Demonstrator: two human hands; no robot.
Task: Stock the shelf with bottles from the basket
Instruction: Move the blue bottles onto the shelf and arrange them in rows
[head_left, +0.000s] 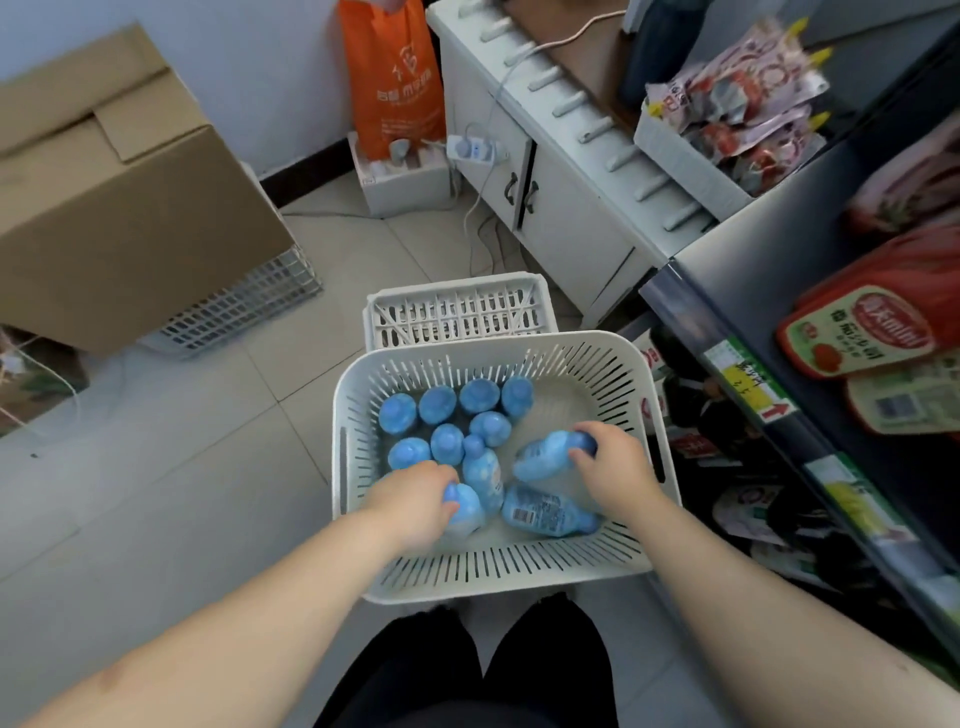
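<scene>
A white slotted basket (519, 571) sits on the floor in front of my knees, holding several blue bottles. Most stand upright at the back (441, 410); one bottle (540, 512) lies on its side near the front. My left hand (415, 501) is inside the basket, fingers closed around the top of a blue bottle (467, 512). My right hand (610, 470) grips another tilted blue bottle (545, 457) by its cap end. The dark shelf (753, 291) rises at the right.
The shelf holds red sauce pouches (872, 332) and snack packets. A second, empty white crate (457, 312) lies behind the basket. A large cardboard box (119, 208) sits on a wire rack at left. A white cabinet (571, 218), power strip and orange bag stand at the back.
</scene>
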